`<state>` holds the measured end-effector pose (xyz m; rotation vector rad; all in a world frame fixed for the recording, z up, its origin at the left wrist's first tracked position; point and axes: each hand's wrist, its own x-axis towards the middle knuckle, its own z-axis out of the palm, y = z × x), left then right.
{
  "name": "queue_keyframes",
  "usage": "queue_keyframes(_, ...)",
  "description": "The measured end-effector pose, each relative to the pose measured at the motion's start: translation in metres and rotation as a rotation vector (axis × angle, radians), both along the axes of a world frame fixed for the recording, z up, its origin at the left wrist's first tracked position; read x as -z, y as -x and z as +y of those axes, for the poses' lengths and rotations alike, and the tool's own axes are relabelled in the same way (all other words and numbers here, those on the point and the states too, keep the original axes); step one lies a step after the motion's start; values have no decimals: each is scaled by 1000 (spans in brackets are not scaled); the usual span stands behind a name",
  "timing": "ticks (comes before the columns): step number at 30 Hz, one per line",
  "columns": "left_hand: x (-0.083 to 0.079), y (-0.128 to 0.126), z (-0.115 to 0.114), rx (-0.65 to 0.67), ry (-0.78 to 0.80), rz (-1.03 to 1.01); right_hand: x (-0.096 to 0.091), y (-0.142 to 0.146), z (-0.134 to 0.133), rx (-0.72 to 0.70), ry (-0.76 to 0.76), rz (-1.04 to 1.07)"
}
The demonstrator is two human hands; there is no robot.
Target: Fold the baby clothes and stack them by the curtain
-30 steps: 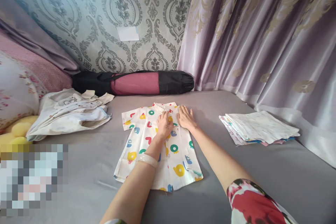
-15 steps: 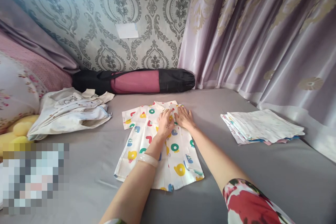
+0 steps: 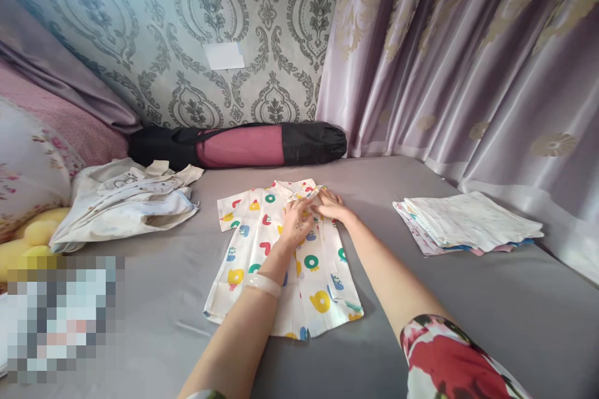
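A white short-sleeved child's shirt with colourful letter-like prints lies front up on the grey bed sheet. Its right side is folded inward, and the sleeve on that side lies across the chest. My left hand, with a pale bangle on the wrist, pinches the folded sleeve cloth below the collar. Beside it, my right hand has bent fingers gripping the cloth at the folded shoulder edge. The fingertips of both hands are partly hidden by cloth.
A stack of folded clothes lies at the right. Crumpled light clothes lie at the left, by a yellow plush item and a floral pillow. A black and pink rolled bag rests against the wall, beside curtains.
Both hands have gone from lying flatter on the shirt to bent, gripping fingers. The sleeve cloth between them is slightly lifted. The shirt's body has stayed in place.
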<state>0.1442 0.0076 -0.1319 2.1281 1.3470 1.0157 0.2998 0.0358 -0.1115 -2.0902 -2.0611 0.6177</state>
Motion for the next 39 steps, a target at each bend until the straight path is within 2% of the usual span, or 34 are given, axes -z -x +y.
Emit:
queue_keyframes(7,-10,0,-6,50,63,-10,-2,-11,3,30,-65,118)
queue_keyframes(12,-8,-1,-5,44,54,-44,-1,-13,10,133,-88,244)
queue_keyframes(16,-6,0,-3,-25,44,-61,-5,-8,19,210,-110,209)
queue_keyframes(19,-5,2,-1,-105,32,-81,-7,7,19,258,-166,152)
queue_keyframes(23,-3,5,1,-251,9,-116,1,37,11,168,-245,-11)
queue_keyframes(27,-2,6,1,-358,18,-129,11,56,7,107,-220,-137)
queue_keyframes(31,-1,7,1,-396,38,-133,17,59,8,103,-167,-179)
queue_keyframes(39,2,8,4,-438,55,-127,17,58,9,99,-186,-193)
